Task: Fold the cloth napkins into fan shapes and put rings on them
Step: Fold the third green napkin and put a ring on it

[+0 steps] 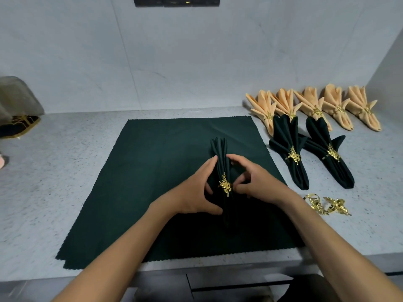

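A pleated dark green napkin [220,153] lies on a stack of flat dark green napkins [152,171] at the counter's middle. A gold leaf ring [225,185] sits around its waist. My left hand [196,188] grips the folded napkin from the left, thumb low and fingertips high. My right hand [250,182] pinches its right-side folds just beside the ring. Two loose gold rings [327,204] lie to the right, near the front edge.
Two finished green fans [309,153] with rings lie to the right, and behind them a row of several peach fans [316,105] against the wall. A dark, gold-trimmed object [17,125] sits at the far left. The counter's front edge [218,267] runs below my arms.
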Demonstrator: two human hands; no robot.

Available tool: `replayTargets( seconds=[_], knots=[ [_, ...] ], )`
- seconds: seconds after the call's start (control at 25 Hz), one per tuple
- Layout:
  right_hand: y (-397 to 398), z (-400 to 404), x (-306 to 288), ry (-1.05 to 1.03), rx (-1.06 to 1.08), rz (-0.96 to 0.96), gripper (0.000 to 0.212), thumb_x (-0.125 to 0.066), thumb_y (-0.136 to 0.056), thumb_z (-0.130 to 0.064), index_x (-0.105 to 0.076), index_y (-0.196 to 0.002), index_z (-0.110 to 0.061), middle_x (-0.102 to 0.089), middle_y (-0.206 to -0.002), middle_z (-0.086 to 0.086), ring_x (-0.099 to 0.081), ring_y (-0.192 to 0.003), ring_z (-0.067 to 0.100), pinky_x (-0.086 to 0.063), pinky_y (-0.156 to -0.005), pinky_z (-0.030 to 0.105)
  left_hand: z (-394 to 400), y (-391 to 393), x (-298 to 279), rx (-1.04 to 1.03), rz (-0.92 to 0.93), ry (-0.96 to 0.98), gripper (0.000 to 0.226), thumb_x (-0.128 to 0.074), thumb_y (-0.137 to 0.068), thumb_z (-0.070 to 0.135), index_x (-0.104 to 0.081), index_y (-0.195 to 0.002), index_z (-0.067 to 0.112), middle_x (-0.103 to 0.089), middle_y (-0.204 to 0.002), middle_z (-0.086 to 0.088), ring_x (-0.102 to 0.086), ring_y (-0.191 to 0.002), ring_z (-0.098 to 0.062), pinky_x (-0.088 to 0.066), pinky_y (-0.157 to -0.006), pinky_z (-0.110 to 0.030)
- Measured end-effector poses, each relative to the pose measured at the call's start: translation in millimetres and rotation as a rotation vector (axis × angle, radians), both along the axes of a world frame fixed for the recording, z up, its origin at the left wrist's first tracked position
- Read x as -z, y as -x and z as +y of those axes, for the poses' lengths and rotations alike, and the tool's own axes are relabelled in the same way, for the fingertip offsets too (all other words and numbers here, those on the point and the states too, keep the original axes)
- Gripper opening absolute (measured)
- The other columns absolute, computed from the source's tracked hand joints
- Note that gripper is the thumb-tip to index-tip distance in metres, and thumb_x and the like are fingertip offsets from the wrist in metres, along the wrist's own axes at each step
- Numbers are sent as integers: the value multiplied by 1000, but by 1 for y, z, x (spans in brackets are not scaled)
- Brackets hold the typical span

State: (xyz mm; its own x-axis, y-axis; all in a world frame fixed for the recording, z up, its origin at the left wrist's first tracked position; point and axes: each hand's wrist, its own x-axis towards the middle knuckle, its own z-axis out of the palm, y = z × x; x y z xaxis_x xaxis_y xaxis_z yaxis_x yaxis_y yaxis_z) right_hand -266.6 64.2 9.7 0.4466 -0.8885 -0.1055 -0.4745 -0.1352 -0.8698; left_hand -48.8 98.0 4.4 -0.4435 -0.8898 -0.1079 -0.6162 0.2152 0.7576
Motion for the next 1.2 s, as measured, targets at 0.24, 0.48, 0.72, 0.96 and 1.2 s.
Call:
replayTargets(
  seconds=[0.24,0.48,0.72,0.96,1.2],
  knots=[
    [-1,-9,0,104,44,-54,37,-67,-83,4,-57,-108,-22,-67,-79,4,-59,-63,14,-52,-60,28,-9,-2,10,-247,137,246,45,-73,-82,7,-58,-110,38,-66,-100,13,-65,-76,2,-50,-70,-18],
    [18,4,27,620,67,136,26,-72,-78,-2,-54,-77,-20,-58,-86,-13,-56,-77,9,-40,-66,25,2,-20,33,-285,-180,514,10,-73,-79,19,-64,-84,21,-71,-92,9,-61,-86,-14,-51,-78,-39],
    [23,9,24,402,69,-67,46,-79,-77,-6,-55,-105,-34,-63,-92,-8,-58,-84,17,-48,-76,32,6,-18,37,-333,-166,609,10,-72,-77,18,-63,-83,20,-70,-90,11,-59,-85,-13,-50,-74,-35],
    [25,18,23,860,-115,482,28,-68,-68,-3,-50,-77,-24,-58,-90,-15,-45,-78,13,-44,-69,30,10,-23,38,-272,-177,719,8,-67,-71,11,-62,-76,15,-64,-76,8,-57,-72,-15,-53,-60,-39],
    [33,31,29,649,-145,435,13,-40,-87,-32,-48,-77,-32,-53,-89,-16,-46,-81,11,-41,-79,35,32,-25,43,-186,-221,777,11,-55,-83,26,-62,-80,18,-60,-72,8,-53,-67,-12,-50,-59,-33]
  ],
)
